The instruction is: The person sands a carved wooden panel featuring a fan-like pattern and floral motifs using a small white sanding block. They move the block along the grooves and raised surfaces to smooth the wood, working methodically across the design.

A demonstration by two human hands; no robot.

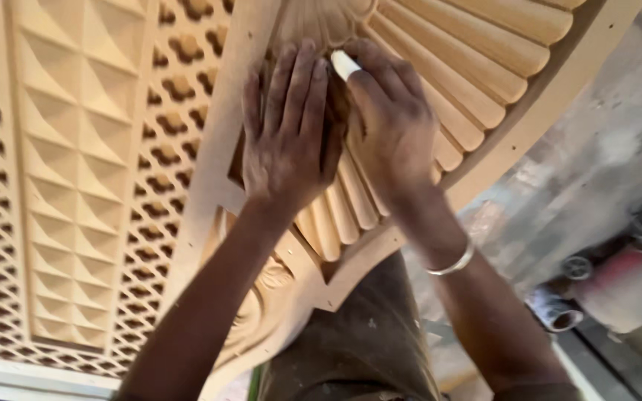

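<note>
Your left hand [285, 134] lies flat, fingers stretched and spread, on the carved wooden panel [440, 67], pressing on the fluted ribs that fan out from the shell-like centre near the top of the view. Your right hand [391, 122] sits just beside it, touching it, with its fingers closed around a small white stick [345, 65] whose tip meets the carving. A silver bangle [452, 261] rings your right wrist. Left of the panel stands a lattice screen [76, 186] with pyramid-shaped blocks.
</note>
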